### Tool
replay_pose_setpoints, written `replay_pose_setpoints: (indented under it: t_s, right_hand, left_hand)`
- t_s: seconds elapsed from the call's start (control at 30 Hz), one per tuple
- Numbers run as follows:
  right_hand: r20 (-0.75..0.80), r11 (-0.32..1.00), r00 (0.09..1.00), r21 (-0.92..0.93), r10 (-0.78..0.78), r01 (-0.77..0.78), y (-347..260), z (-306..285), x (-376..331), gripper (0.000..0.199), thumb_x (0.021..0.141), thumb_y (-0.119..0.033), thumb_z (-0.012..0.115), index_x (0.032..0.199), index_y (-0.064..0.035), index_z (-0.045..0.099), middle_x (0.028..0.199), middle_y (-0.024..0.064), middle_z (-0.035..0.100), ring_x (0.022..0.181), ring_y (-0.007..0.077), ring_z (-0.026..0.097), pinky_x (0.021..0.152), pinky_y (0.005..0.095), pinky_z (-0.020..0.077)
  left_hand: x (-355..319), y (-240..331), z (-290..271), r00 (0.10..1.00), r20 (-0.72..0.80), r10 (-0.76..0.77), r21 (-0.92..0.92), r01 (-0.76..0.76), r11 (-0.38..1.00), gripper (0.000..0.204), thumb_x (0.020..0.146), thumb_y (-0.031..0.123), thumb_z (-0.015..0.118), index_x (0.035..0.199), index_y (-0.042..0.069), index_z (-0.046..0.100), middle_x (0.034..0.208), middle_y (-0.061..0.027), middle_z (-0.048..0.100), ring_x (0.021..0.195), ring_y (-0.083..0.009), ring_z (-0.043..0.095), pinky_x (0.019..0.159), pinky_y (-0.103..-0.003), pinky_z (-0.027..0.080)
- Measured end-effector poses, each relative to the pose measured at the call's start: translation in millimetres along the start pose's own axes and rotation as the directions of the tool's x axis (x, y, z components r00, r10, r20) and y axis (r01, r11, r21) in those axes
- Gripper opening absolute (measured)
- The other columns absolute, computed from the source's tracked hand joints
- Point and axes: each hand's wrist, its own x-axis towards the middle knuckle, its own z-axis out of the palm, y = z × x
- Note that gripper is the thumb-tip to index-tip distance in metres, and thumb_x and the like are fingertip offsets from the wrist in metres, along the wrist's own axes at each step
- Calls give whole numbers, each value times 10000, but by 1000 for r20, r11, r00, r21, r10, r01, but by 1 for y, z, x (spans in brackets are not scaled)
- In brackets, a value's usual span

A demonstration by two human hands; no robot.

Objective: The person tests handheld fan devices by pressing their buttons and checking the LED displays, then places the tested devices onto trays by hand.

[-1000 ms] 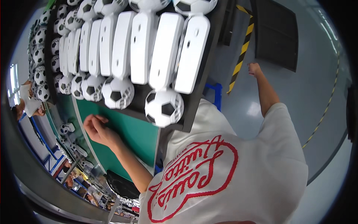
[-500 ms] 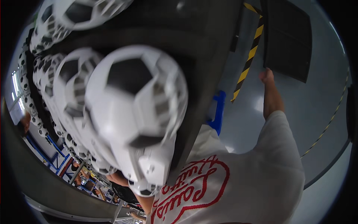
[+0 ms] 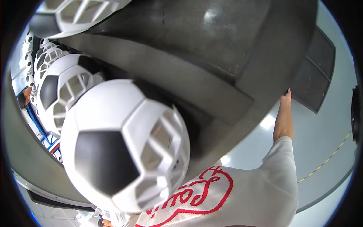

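Observation:
A large white and black football-patterned plastic shell point(image 3: 107, 162) with openwork lattice on one side fills the near left. Behind it, a second shell point(image 3: 56, 89) of the same kind leads a row along a dark grey tray or rack point(image 3: 170, 64). My left hand does not show; the near shell covers the place where that arm would be. My right hand point(image 3: 286, 94) is at the far end of my stretched right arm, by the dark edge of the rack. Its fingers are partly hidden there, and I cannot tell whether it touches that edge.
Another lattice shell point(image 3: 81, 17) is at the top left. Beyond my right hand a dark panel point(image 3: 317, 72) stands over the grey floor. Yellow-black tape point(image 3: 325, 162) runs along the floor at right. Another person's hand point(image 3: 25, 96) shows at the far left.
My view has shifted closer to the rack, whose dark surface now spreads farther right. The near shell appears lower and larger. The arm beneath the shells has gone out of sight.

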Motion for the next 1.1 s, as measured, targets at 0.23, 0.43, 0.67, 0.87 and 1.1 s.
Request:
replay_pose_setpoints:
  t_s: [0.23, 0.43, 0.67, 0.87, 1.1]
  right_hand:
    - [-132, 947, 959, 169, -253, 273, 13, 176, -111, 248, 750, -56, 678, 932, 14, 524, 836, 156, 536, 773, 292, 540, 766, 449, 472]
    - [412, 785, 726, 551, -552, 284, -86, 325, -211, 356, 699, -58, 611, 1006, 44, 461, 938, 119, 468, 896, 240, 468, 765, 375, 406]
    - [654, 830, 543, 533, -527, 164, 110, 478, -395, 327, 845, -144, 589, 1084, 37, 458, 844, 79, 422, 827, 209, 424, 757, 342, 355]
    - [817, 784, 277, 303, -506, 542, 158, 501, -471, 379, 897, -262, 572, 1113, 38, 488, 865, 94, 485, 812, 204, 440, 730, 315, 371]
    - [911, 737, 297, 11, -286, 676, 285, 537, -613, 419, 957, -338, 503, 1163, 27, 496, 883, 151, 594, 687, 228, 558, 627, 306, 457]
  left_hand:
    - [11, 38, 1, 988, 104, 112, -7, -112, 994, 522, 950, 339, 450, 1273, -71, 486, 1237, -168, 570, 1102, -254, 577, 952, -405, 451]
    - [17, 75, 96, 902, 263, 342, -210, -292, 933, 390, 992, 360, 430, 903, -9, 518, 746, -96, 549, 617, -165, 500, 613, -272, 405]
    - [22, 53, 84, 821, 367, 438, -475, -239, 847, 411, 1006, 356, 395, 833, -4, 493, 628, -90, 501, 578, -152, 462, 574, -277, 369]
    - [34, 44, 58, 806, 412, 425, -547, -154, 823, 415, 1009, 358, 398, 838, -8, 491, 635, -98, 511, 577, -149, 466, 567, -276, 378]
    - [60, 83, 33, 641, 512, 572, -635, -165, 754, 431, 988, 412, 422, 1023, -8, 512, 807, -107, 587, 701, -151, 551, 652, -274, 427]
